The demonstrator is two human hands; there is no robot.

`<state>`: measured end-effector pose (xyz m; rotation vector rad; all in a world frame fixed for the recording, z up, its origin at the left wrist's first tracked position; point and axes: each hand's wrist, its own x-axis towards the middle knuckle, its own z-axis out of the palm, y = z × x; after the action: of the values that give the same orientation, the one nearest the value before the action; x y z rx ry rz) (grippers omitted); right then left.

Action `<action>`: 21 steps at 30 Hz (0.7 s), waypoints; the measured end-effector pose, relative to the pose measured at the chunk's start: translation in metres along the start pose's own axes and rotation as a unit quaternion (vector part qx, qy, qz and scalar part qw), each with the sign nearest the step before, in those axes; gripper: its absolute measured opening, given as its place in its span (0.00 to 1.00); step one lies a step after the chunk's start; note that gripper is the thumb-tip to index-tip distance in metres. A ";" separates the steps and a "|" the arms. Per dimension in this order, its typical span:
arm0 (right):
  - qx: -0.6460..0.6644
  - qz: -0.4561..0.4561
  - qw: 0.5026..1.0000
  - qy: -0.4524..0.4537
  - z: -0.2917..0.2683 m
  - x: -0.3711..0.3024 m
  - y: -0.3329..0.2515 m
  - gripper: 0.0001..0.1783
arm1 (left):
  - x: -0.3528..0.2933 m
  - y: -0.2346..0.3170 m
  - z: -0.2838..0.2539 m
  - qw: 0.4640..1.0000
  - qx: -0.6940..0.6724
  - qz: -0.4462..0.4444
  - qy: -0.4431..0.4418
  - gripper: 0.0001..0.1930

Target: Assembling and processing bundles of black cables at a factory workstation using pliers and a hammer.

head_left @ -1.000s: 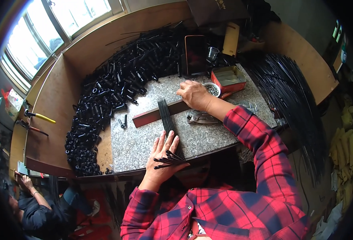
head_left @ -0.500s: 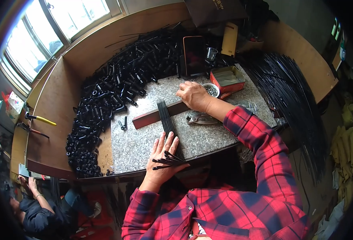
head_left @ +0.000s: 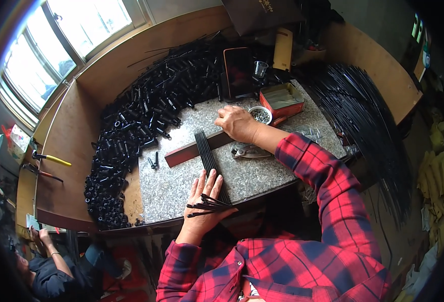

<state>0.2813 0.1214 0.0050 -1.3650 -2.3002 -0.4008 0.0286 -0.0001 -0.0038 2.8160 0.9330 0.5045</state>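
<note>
A row of thin black rods (head_left: pixel 205 151) lies side by side across a dark reddish-brown bar (head_left: pixel 179 155) on the speckled slab (head_left: pixel 166 189). My left hand (head_left: pixel 202 199) rests flat at their near end, fingers stretched out and touching the rods. Thin black ends fan across the back of this hand. Over the bar's right part, my right hand (head_left: pixel 236 123) has its fingers drawn together; whatever is between the fingertips cannot be made out. Beside it stands a white bowl of small metal pieces (head_left: pixel 260 115). Pliers (head_left: pixel 251 151) lie just below the right wrist.
Black tubular parts (head_left: pixel 146 110) are heaped along the left and back. An open red tin (head_left: pixel 281 103), a phone (head_left: pixel 237 72) and a clear cup (head_left: pixel 261 69) stand behind. Long black rods (head_left: pixel 363 110) cover the right side. Another person (head_left: pixel 56 272) sits at lower left.
The whole view has shifted slightly. My right hand stays over the bar with its fingers drawn together, and my left hand remains flat on the rods.
</note>
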 end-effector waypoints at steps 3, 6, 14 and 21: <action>-0.010 -0.009 1.000 -0.009 0.001 0.005 -0.002 0.08 | -0.002 -0.001 0.000 1.000 0.009 -0.001 0.002 0.47; -0.016 -0.013 1.000 -0.004 0.004 0.006 0.001 0.08 | -0.001 0.000 -0.001 1.000 0.007 -0.002 -0.005 0.50; -0.037 -0.032 0.999 -0.014 -0.002 0.011 0.000 0.10 | -0.002 -0.001 -0.001 1.000 -0.003 -0.009 -0.008 0.49; 0.003 -0.026 1.000 -0.006 0.003 0.011 -0.001 0.08 | -0.003 -0.004 -0.001 1.000 -0.018 -0.006 -0.005 0.49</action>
<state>0.2755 0.1303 0.0079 -1.3101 -2.3485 -0.4040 0.0235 0.0014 -0.0049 2.7779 0.9283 0.4999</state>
